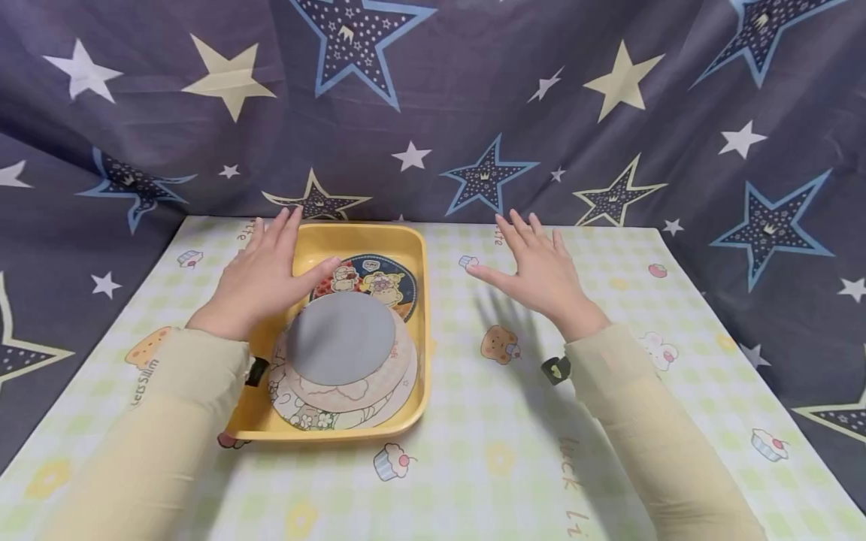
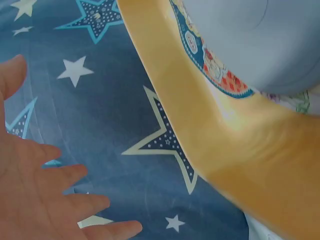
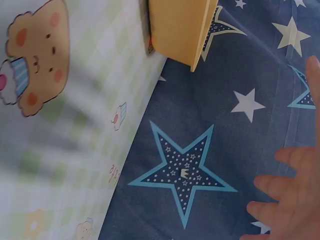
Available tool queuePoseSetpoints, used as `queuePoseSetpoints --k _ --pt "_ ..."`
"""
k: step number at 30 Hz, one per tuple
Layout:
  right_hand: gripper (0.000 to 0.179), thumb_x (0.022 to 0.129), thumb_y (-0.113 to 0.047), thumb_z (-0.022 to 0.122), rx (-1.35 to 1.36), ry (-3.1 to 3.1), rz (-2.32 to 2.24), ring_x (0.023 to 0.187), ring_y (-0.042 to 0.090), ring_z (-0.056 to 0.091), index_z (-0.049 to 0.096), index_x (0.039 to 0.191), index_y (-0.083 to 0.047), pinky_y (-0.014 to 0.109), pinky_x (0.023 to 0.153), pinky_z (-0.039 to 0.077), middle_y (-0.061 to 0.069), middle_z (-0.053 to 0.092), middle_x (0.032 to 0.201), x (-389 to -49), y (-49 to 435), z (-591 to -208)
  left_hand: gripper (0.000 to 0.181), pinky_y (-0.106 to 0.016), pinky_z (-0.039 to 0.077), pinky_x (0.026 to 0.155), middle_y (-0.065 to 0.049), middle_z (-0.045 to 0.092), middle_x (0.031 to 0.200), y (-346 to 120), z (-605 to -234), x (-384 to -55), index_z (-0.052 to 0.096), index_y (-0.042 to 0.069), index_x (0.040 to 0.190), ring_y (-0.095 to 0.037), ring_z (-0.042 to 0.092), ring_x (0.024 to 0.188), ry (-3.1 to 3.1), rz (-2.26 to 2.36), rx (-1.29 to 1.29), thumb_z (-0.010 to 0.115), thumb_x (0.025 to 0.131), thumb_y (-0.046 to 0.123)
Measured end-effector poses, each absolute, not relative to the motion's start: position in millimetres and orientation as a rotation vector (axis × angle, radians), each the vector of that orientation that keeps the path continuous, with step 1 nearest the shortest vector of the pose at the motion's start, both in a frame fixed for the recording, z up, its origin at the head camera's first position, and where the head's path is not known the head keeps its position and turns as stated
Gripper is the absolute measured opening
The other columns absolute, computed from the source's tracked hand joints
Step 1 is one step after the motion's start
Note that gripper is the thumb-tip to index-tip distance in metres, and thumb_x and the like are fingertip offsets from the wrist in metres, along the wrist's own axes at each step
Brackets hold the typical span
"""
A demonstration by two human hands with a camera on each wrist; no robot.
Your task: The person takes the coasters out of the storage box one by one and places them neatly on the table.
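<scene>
My left hand (image 1: 260, 282) hovers over the left side of a yellow tray (image 1: 421, 391), fingers spread and thumb pointing right, holding nothing. Inside the tray lie round flat pieces: a plain grey disc (image 1: 341, 338) on top, pale patterned discs (image 1: 399, 383) beneath it, and a dark blue and red disc with cartoon animals (image 1: 399, 279) behind. The grey disc covers much of those below. To the right of the tray, my right hand (image 1: 541, 278) is raised above the table, its fingers also spread and nothing in it.
A green-and-white checked tablecloth (image 1: 501, 421) printed with cakes and bears lies under the tray. Behind and beside the table hangs a dark curtain (image 1: 419, 113) with star patterns. A black strap shows at each wrist.
</scene>
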State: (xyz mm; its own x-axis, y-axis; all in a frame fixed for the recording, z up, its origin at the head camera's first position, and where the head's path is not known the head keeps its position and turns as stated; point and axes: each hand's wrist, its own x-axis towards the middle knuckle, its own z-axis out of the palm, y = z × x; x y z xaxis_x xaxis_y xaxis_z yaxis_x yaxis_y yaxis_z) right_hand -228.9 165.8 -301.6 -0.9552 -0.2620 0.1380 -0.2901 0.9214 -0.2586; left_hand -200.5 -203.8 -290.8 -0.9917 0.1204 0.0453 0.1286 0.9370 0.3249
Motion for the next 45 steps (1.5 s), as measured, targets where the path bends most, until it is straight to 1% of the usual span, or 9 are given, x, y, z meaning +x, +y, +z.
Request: queuePoseSetpoints --k 4,7,12,17,22,26,31,38,45 --pt "0.1 0.083 -0.085 0.042 0.459 -2.959 0.435 0.155 0.026 0.003 0.015 0.16 -0.027 0.053 0.125 0.0 0.0 0.011 0.167 -229.4 159.5 -297.5 0.106 -0.071 0.011 0.116 -0.014 -0.006 0.166 -211.1 -288.7 -200.7 -0.006 0.013 0.16 -0.047 -0.004 0.15 -3.055 -0.554 -0.197 0.04 0.089 0.078" --pt "0.1 0.083 -0.085 0.043 0.468 -2.951 0.448 0.155 0.025 0.005 0.016 0.16 -0.027 0.051 0.126 0.001 -0.001 0.012 0.166 -229.6 155.0 -295.3 0.106 -0.073 0.013 0.113 -0.016 -0.004 0.166 -215.8 -288.5 -201.0 -0.007 0.014 0.159 -0.045 -0.002 0.151 -3.057 -0.587 -0.177 0.04 0.089 0.078" --pt "0.098 0.084 -0.082 0.046 0.487 -2.945 0.47 0.155 0.025 0.006 0.018 0.16 -0.025 0.049 0.126 0.002 -0.002 0.013 0.166 -230.2 146.6 -292.7 0.105 -0.076 0.018 0.109 -0.02 0.0 0.165 -224.0 -288.4 -203.2 -0.01 0.017 0.159 -0.045 0.005 0.151 -3.066 -0.668 -0.124 0.041 0.09 0.077" --pt "0.097 0.085 -0.08 0.047 0.515 -2.948 0.505 0.155 0.025 0.006 0.02 0.16 -0.024 0.048 0.126 0.004 -0.002 0.014 0.166 -231.1 138.5 -290.3 0.104 -0.076 0.019 0.108 -0.023 0.0 0.165 -233.0 -288.9 -203.9 -0.014 0.019 0.158 -0.047 0.009 0.149 -3.1 -0.753 -0.09 0.039 0.09 0.077" --pt "0.095 0.087 -0.078 0.047 0.539 -2.95 0.532 0.155 0.024 0.007 0.019 0.16 -0.024 0.047 0.126 0.005 -0.002 0.015 0.166 -231.3 132.0 -288.0 0.101 -0.073 0.021 0.109 -0.024 0.01 0.164 -240.0 -291.0 -203.5 -0.015 0.019 0.158 -0.049 0.013 0.148 -3.102 -0.841 -0.087 0.038 0.092 0.075" --pt "0.093 0.088 -0.077 0.047 0.556 -2.954 0.553 0.155 0.023 0.007 0.019 0.16 -0.025 0.046 0.126 0.006 -0.002 0.015 0.166 -231.5 126.8 -286.7 0.099 -0.071 0.025 0.109 -0.026 0.02 0.161 -244.0 -292.8 -203.2 -0.01 0.016 0.159 -0.05 0.022 0.145 -3.09 -0.849 -0.101 0.038 0.094 0.073" --pt "0.091 0.089 -0.075 0.047 0.571 -2.953 0.582 0.154 0.023 0.01 0.02 0.159 -0.024 0.046 0.126 0.008 -0.001 0.019 0.165 -231.4 119.4 -283.8 0.096 -0.069 0.03 0.107 -0.03 0.026 0.157 -251.7 -295.4 -205.2 -0.005 0.01 0.16 -0.051 0.033 0.139 -3.086 -0.879 -0.123 0.038 0.096 0.068" --pt "0.089 0.09 -0.074 0.047 0.606 -2.956 0.654 0.154 0.022 0.013 0.022 0.159 -0.025 0.045 0.126 0.01 -0.003 0.023 0.164 -231.4 104.8 -280.4 0.092 -0.07 0.032 0.106 -0.033 0.025 0.156 -263.7 -301.0 -206.9 -0.004 0.009 0.159 -0.054 0.037 0.135 -3.124 -0.91 -0.118 0.036 0.098 0.065" --pt "0.086 0.091 -0.07 0.049 0.663 -2.952 0.702 0.153 0.021 0.017 0.022 0.159 -0.025 0.044 0.126 0.014 -0.004 0.024 0.164 -230.2 90.2 -274.8 0.091 -0.068 0.035 0.105 -0.037 0.03 0.151 -277.1 -312.1 -201.5 0.001 -0.001 0.157 -0.056 0.04 0.131 -3.202 -0.854 -0.107 0.034 0.101 0.062"
